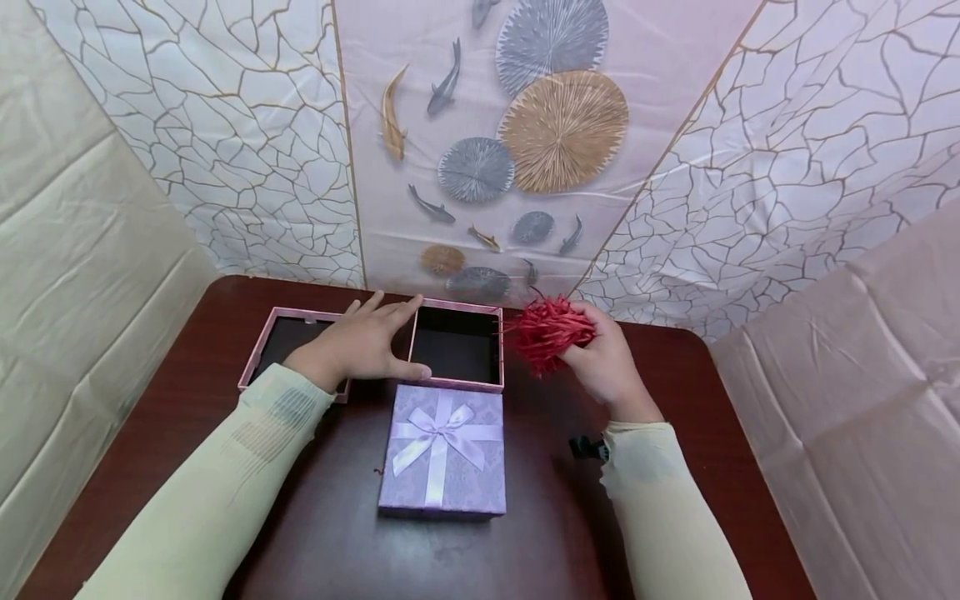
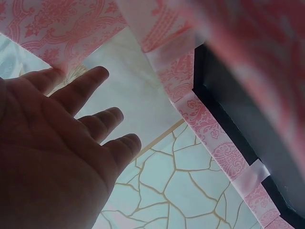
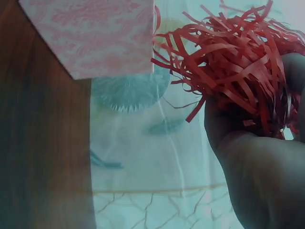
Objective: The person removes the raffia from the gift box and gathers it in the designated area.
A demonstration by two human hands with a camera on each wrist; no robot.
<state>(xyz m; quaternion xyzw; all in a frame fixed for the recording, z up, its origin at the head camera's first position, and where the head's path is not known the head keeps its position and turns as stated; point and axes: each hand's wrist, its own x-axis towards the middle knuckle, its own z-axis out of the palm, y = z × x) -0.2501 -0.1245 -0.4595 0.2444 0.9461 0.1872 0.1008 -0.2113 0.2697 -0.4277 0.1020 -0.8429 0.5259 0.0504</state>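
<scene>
A bundle of red shredded paper is gripped in my right hand, just right of a pink-edged box with a black inside. In the right wrist view the red strips stick out past the thumb. My left hand has its fingers spread, with the thumb and fingertips at the box's left edge. Seen from the left wrist, the fingers are extended beside the pink patterned box wall. Below the box lies a lilac gift box lid with a ribbon bow.
A second pink-edged, black-lined piece lies at the left, partly under my left forearm. A small black object is near my right wrist. The dark wooden table meets patterned cloth walls at the back and sides.
</scene>
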